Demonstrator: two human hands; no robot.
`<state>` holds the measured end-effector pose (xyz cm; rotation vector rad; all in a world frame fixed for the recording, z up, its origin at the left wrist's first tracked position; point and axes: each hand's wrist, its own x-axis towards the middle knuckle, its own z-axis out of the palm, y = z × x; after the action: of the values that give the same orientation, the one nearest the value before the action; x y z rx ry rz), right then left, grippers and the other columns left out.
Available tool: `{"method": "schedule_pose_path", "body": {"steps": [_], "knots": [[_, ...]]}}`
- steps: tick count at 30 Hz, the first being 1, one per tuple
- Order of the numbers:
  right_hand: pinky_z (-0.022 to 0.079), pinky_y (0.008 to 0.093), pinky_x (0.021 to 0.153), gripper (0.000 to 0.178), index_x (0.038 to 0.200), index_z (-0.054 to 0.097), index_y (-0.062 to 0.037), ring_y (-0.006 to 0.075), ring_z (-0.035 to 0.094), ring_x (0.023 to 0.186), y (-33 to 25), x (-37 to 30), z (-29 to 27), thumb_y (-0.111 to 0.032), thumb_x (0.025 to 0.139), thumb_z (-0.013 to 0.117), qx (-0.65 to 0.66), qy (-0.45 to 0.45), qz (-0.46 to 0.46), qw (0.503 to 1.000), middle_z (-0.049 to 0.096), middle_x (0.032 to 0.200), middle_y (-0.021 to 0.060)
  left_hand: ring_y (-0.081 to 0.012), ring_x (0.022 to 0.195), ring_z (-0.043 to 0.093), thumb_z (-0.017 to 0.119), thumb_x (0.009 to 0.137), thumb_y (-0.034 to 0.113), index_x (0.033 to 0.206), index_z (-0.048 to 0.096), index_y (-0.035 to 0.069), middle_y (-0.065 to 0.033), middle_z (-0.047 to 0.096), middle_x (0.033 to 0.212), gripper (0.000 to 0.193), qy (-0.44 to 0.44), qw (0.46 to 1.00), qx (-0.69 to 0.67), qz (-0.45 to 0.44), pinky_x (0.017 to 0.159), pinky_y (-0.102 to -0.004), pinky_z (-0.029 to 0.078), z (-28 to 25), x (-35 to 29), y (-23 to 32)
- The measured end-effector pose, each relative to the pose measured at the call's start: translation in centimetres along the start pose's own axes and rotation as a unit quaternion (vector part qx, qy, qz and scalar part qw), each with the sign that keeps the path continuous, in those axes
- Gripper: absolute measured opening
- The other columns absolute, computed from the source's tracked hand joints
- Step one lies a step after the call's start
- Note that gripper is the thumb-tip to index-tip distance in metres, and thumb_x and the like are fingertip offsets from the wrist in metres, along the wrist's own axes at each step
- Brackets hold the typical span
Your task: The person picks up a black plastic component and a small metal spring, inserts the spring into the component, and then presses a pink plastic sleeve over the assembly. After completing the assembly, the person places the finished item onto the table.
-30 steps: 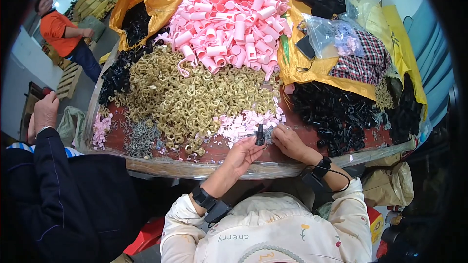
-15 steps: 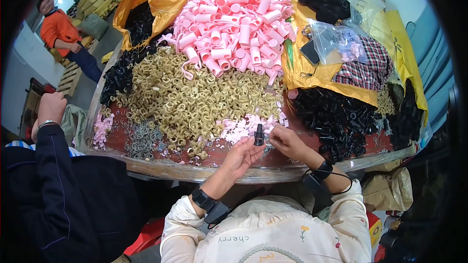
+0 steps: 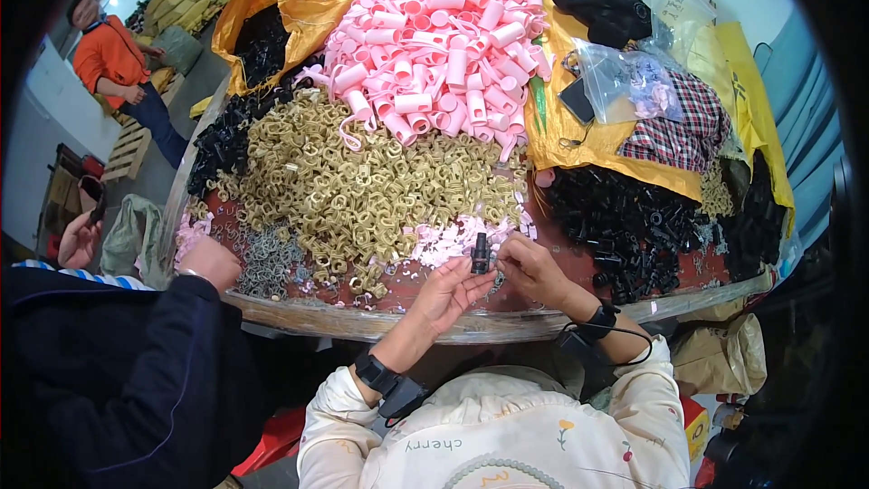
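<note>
Between the thumb and fingers of my left hand (image 3: 448,294) a small black stepped plastic fitting (image 3: 480,256) stands upright, narrower at the top. My right hand (image 3: 532,267) is pinched close beside the fitting; anything between its fingertips is too small to make out. Just beyond both hands lie small pale pink pieces (image 3: 445,240) on the red tabletop. A large heap of tan ring-like parts (image 3: 362,190) spreads farther back and to the left. To the right is a pile of black plastic parts (image 3: 606,226).
Pink tubular parts (image 3: 434,45) are heaped at the back. Grey metal clips (image 3: 272,263) lie front left. A co-worker's dark sleeve (image 3: 172,380) reaches the wooden table edge (image 3: 489,324) at left. Yellow sacks (image 3: 570,81), a phone (image 3: 577,100) and checkered cloth (image 3: 683,127) lie back right.
My right hand has moved slightly left, closer to the fitting. My left hand stays almost still. The co-worker's raised arm at left has come down to the table edge.
</note>
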<state>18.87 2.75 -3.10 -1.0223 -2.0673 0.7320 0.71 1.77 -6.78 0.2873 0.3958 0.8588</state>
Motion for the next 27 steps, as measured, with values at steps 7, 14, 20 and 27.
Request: {"method": "schedule_pose_path", "body": {"steps": [7,14,20,27], "knots": [[0.037,0.0286,0.049,0.014,0.076,0.048,-0.0010,0.0208,0.046,0.055,-1.7,-0.5,0.2,-0.011,0.077,0.057,0.060,0.017,0.107,0.992,0.045,0.066,0.0087,-0.0203,0.088,0.058,0.047,0.085,0.012,0.102,0.048,-0.002,-0.0133,0.057,0.098,0.022,0.022,0.999,-0.003,0.039,0.081,-0.0307,0.047,0.3,-0.2,-0.4],[0.034,0.0252,0.045,0.014,0.077,0.050,0.0001,0.0129,0.042,0.051,-1.2,-1.0,0.8,-0.011,0.076,0.059,-0.016,0.043,0.081,0.996,0.046,0.062,0.0068,-0.0193,0.087,0.058,0.048,0.085,0.010,0.102,0.048,-0.002,-0.0120,0.057,0.097,0.021,0.047,0.997,0.006,0.064,0.081,-0.0289,0.048,0.5,0.0,-0.7],[0.034,0.0239,0.045,0.013,0.075,0.050,-0.0003,0.0076,0.040,0.053,-0.9,-0.7,1.6,-0.011,0.079,0.056,0.087,0.066,0.121,0.987,0.045,0.060,0.0011,-0.0217,0.091,0.056,0.046,0.086,0.012,0.099,0.048,-0.004,-0.0140,0.056,0.098,0.021,0.056,0.995,0.008,0.084,0.085,-0.0325,0.045,0.3,-0.1,-1.0],[0.033,0.0197,0.046,0.009,0.075,0.050,-0.0011,0.0022,0.038,0.057,-0.2,-0.4,0.5,-0.009,0.081,0.051,0.240,-0.036,0.216,0.946,0.043,0.062,-0.0047,-0.0214,0.092,0.056,0.047,0.085,0.013,0.100,0.048,-0.004,-0.0136,0.056,0.097,0.022,0.035,0.996,0.011,0.084,0.086,-0.0335,0.044,-0.2,-0.3,-0.4]]}}
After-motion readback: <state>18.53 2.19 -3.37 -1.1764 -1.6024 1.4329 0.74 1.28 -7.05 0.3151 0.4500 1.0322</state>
